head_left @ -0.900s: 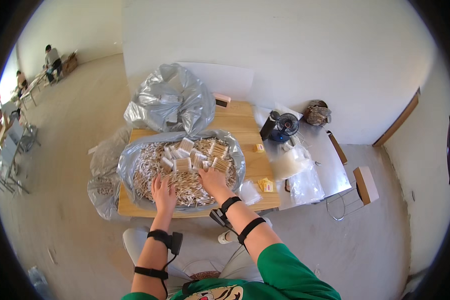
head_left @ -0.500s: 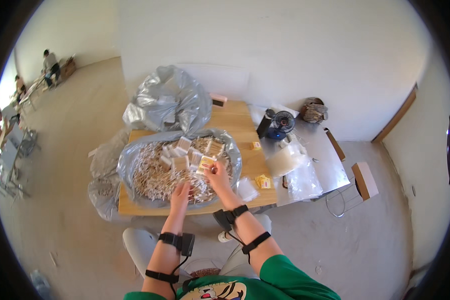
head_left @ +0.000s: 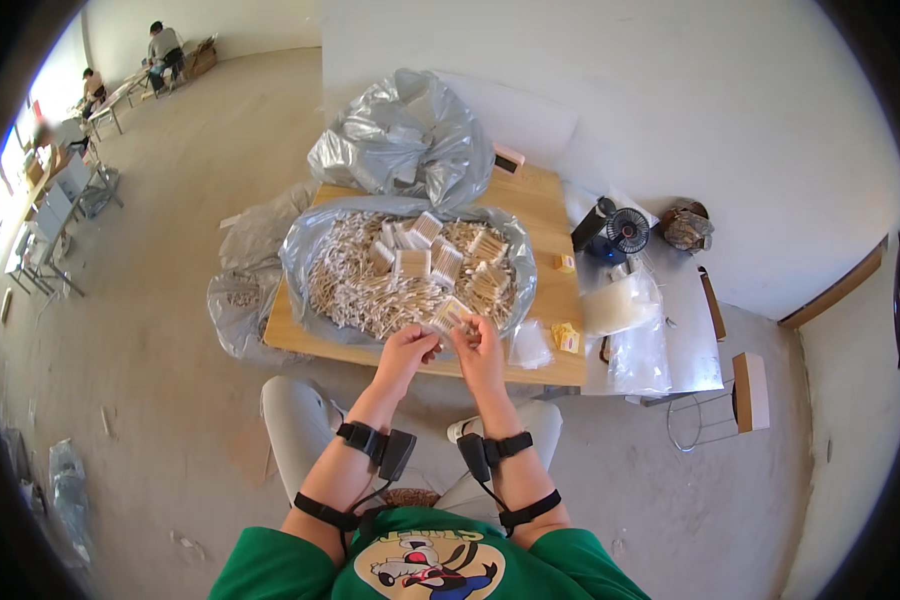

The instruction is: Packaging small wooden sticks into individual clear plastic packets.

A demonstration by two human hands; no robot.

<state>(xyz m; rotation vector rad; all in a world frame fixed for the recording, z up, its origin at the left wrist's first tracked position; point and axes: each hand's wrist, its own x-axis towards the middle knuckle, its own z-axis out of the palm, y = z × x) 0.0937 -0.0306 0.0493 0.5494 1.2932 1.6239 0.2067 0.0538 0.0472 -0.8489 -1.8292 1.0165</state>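
A small clear packet of cotton swabs [head_left: 448, 314] with a yellowish label is pinched in my right hand [head_left: 481, 352], over the near edge of a heap of loose swabs [head_left: 355, 275]. My left hand [head_left: 404, 356] is close beside it with fingers curled together; whether they grip the packet's edge or a few swabs is hidden. The heap fills an opened grey plastic bag [head_left: 305, 225] on the wooden table [head_left: 545, 370]. On top of the heap lie several filled swab packets [head_left: 413, 263].
Right of the bag are clear empty sachets [head_left: 531, 345] and yellow cards [head_left: 567, 337]. A metal side table [head_left: 685, 350] holds a black fan [head_left: 628, 230] and plastic packaging [head_left: 637, 350]. Another grey bag [head_left: 400, 140] stands behind. A stool [head_left: 750, 392] is at right; people sit far left.
The packet has come nearer to me in my right hand, and my left hand has drawn back from the swabs to beside it. The whole view has shifted.
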